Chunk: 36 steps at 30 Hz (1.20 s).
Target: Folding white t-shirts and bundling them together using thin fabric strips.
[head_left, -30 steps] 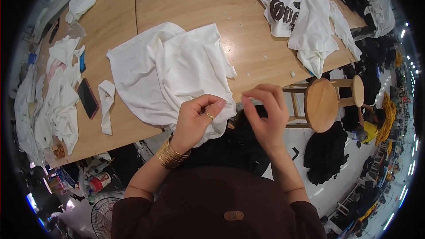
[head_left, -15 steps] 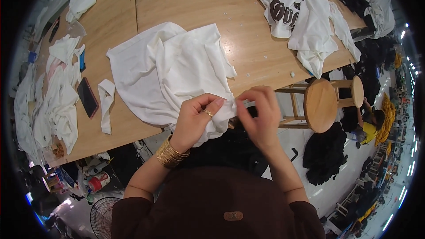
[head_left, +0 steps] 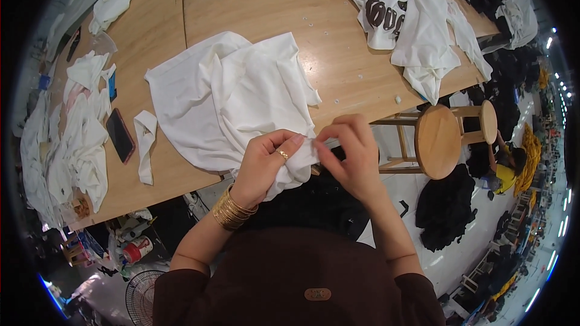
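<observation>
White cloth point(head_left: 263, 87) in pinch of L hand point(head_left: 264, 160), R hand point(head_left: 352, 156) at its edge w/ grip unclr

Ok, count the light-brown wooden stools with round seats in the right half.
2: one light-brown, round-seated wooden stool just right of the right hand, and a second such stool beyond it, farther right. Others may be hidden.

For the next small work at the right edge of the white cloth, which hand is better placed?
Probably the right hand: it is right at that edge of the white cloth. The left hand seems less free, because it grips the cloth just beside.
</observation>
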{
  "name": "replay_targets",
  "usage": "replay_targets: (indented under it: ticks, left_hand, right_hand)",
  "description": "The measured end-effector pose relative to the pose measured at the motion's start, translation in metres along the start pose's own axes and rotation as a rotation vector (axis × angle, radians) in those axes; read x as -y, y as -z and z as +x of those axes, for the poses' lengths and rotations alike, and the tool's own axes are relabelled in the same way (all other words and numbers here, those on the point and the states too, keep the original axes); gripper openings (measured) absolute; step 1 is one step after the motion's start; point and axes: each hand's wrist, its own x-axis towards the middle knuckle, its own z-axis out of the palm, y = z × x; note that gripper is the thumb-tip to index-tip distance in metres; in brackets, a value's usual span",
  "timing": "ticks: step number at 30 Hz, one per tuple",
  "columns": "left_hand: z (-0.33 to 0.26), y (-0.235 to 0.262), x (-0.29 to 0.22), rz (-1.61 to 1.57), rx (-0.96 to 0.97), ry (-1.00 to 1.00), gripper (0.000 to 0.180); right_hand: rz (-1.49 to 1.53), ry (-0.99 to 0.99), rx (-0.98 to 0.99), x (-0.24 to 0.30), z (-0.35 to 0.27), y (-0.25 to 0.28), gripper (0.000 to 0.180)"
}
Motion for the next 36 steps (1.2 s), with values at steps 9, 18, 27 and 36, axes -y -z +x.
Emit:
replay_targets:
  ticks: [9, 18, 27, 36]
  left_hand:
    - [0.001, 0.0, -0.002, 0.043, 0.056, 0.019, 0.021]
    - [0.003, 0.002, 0.0, 0.074, 0.043, -0.001, 0.02]
    - [0.002, 0.005, 0.0, 0.121, 0.011, -0.06, 0.02]
    - [-0.002, 0.022, -0.014, 0.399, 0.181, -0.058, 0.022]
  right_hand:
    - [0.103, -0.127, -0.052, -0.011, -0.008, -0.004, 0.021]
    - [0.058, -0.255, -0.102, -0.016, -0.007, -0.007, 0.017]
    - [0.061, -0.209, -0.168, -0.017, 0.006, -0.001, 0.016]
    - [0.736, -0.645, -0.091, -0.017, -0.001, 0.005, 0.025]
